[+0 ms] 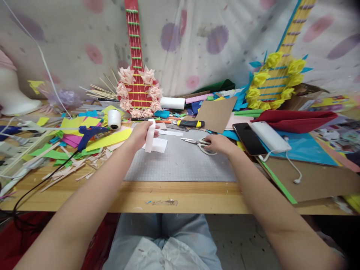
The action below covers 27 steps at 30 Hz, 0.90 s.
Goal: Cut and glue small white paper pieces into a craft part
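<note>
Left hand (142, 134): pinching white paper strip (149, 138)
Right hand (221, 144): gripping pale-handled metal scissors (198, 142)
Scissor step: maybe lifting
Next hold: firm

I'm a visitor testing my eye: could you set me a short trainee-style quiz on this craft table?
1. Choose one. The left hand holds:
A) a black phone
B) a white strip
C) a yellow flower
2. True or false: the blue glue gun lies to the left of the gray cutting mat.
3. Name the tool whose handles are at the right hand.

Key: 1. B; 2. True; 3. Scissors.
</note>
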Available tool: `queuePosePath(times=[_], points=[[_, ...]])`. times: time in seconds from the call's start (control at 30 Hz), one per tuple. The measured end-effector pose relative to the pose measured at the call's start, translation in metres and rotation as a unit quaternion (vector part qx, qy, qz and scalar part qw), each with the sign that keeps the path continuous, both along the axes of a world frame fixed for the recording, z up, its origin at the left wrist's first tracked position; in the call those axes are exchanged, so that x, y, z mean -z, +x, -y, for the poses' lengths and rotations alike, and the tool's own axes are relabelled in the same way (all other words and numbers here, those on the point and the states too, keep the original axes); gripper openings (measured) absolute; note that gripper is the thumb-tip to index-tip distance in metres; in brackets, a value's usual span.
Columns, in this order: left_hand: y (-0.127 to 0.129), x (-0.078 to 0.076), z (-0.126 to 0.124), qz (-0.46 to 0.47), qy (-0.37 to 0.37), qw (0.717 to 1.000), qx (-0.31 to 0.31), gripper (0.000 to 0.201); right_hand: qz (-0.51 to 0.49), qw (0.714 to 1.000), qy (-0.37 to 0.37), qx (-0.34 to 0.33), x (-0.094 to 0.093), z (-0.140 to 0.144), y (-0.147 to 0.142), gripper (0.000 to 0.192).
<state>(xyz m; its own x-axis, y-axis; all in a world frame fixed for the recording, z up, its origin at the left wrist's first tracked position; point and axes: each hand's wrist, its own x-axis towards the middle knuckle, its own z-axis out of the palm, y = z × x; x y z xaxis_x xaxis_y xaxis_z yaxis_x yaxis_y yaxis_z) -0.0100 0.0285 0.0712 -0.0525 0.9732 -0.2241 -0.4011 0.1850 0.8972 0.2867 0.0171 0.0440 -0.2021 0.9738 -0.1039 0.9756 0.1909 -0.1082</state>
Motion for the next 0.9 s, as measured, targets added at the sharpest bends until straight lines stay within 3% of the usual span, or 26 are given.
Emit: queuePosePath(times=[0.07, 0.17, 0.27, 0.33, 0.43, 0.53, 0.67, 0.73, 0.83, 0.9], points=[[0.005, 0.001, -0.001, -0.023, -0.004, 0.995, 0.097, 0.008, -0.03, 0.999, 0.037, 0.024, -0.006, -0.002, -0.009, 0.018], [0.013, 0.002, 0.0, -0.083, -0.011, 0.969, 0.234, 0.014, -0.224, 0.972, 0.066, 0.029, -0.012, -0.006, -0.035, 0.027], [0.021, 0.003, 0.0, -0.148, -0.003, 0.932, 0.332, 0.016, -0.462, 0.886, -0.036, -0.026, -0.015, -0.012, -0.068, 0.04], [0.025, 0.005, -0.002, -0.16, 0.002, 0.915, 0.37, 0.016, -0.541, 0.83, -0.116, -0.066, -0.015, -0.015, -0.087, 0.043], [0.028, 0.008, -0.005, -0.131, -0.006, 0.907, 0.399, 0.014, -0.574, 0.797, -0.167, -0.081, -0.013, -0.02, -0.102, 0.042], [0.026, 0.013, -0.01, -0.103, -0.017, 0.909, 0.404, 0.016, -0.594, 0.78, -0.183, -0.073, -0.009, -0.022, -0.104, 0.039], [0.023, 0.02, -0.015, -0.156, 0.001, 0.905, 0.395, 0.022, -0.621, 0.759, -0.183, -0.07, -0.004, -0.024, -0.102, 0.039], [0.022, 0.024, -0.019, -0.195, 0.037, 0.918, 0.343, 0.024, -0.634, 0.757, -0.15, -0.053, -0.001, -0.027, -0.102, 0.037], [0.016, 0.029, -0.028, -0.255, 0.105, 0.942, 0.193, 0.025, -0.657, 0.751, -0.066, 0.012, 0.007, -0.036, -0.101, 0.034], [0.008, 0.03, -0.036, -0.286, 0.093, 0.939, 0.168, 0.024, -0.664, 0.745, -0.015, 0.067, 0.014, -0.045, -0.099, 0.031]])
